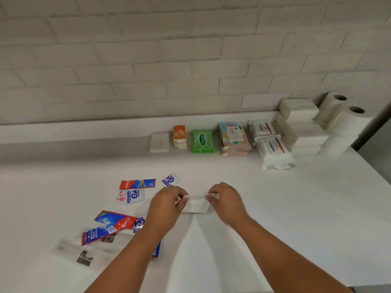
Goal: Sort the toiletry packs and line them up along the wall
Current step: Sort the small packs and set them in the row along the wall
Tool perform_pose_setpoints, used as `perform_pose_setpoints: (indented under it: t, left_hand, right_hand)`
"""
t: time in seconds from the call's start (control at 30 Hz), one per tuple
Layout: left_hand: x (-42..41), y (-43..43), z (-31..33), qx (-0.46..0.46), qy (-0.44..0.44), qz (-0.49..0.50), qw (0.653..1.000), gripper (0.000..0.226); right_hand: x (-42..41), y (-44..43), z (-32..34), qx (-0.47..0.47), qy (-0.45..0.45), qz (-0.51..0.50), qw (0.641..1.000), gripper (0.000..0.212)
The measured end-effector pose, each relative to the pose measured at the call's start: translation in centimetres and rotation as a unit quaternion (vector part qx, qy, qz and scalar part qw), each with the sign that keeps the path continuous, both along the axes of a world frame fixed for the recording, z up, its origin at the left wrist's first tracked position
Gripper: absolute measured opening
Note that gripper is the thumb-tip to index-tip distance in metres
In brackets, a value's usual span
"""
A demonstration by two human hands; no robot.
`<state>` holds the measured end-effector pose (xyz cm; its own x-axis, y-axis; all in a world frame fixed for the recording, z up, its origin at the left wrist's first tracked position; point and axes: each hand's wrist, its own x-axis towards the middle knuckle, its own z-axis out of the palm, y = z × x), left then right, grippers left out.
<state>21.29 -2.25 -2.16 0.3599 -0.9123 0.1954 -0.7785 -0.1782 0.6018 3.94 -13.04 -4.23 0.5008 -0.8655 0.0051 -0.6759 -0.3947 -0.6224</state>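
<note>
Grip: L hand + R hand each pinch one end of a small white pack, fingers curled, thumbs on near side.
Pack posn: mid-counter, betw. both hands, well apart from wall; touching surface or not, can't tell.
Surface: white counter, white brick wall behind.
Wall row, L to R: flat white tissue pack; orange pack; green wipes pack; patterned wipes stack; 2 white wipes packs, one behind the other; folded white tissue stacks; 2 paper rolls at far R.
Loose, L of hands: red/blue toothpaste sachet; blue/white sachet just beside it; pink/white sachet below.
Loose, nearer: overlapping toothpaste sachets lying on clear plastic bag, partly under L forearm.
</note>
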Motion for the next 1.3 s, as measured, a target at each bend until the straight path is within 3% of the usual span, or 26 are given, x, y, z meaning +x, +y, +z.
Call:
perform_pose_setpoints:
  t: [0.13,0.27,0.4,0.5,0.7,0.8,0.93,1.1,1.3]
  left_hand:
    - [-0.9,0.0,1.0,-0.064,0.008,0.030,0.997,0.011]
    - [-1.3,0.3,1.8,-0.164,-0.044,0.049,0.984,0.013]
    - [-1.4,0.4,1.0,-0.204,-0.123,-0.010,0.971,0.006]
    - [-1.6,0.4,-0.1,-0.189,-0.141,-0.052,0.970,0.007]
    - [0.6,1.8,-1.4,-0.093,-0.065,-0.082,0.990,0.011]
    - [2.7,2.2,-0.9,-0.079,0.067,0.008,0.995,0.005]
    - [6.8,1.6,-0.8,-0.022,0.194,0.090,0.977,0.022]
    - [11.8,-0.3,-0.6,0.048,0.281,0.052,0.957,0.006]
    - [17.2,-4.1,-0.4,0.046,0.317,0.057,0.946,0.010]
  right_hand:
    - [-1.1,-0.7,0.4,0.071,-0.118,-0.080,0.987,0.009]
    - [-0.7,-0.3,2.0,0.212,-0.186,-0.105,0.954,0.031]
    - [1.4,1.3,3.9,0.399,-0.292,-0.054,0.867,0.038]
    - [2.9,2.0,4.1,0.433,-0.348,-0.047,0.830,0.025]
    - [5.5,2.6,3.6,0.396,-0.336,-0.068,0.852,0.027]
    - [6.9,2.8,3.3,0.385,-0.332,-0.082,0.858,0.027]
    - [9.7,3.3,2.9,0.403,-0.359,-0.092,0.837,0.024]
    - [13.7,2.9,2.1,0.399,-0.363,-0.113,0.834,0.024]
    - [18.6,0.0,1.6,0.341,-0.310,-0.150,0.875,0.018]
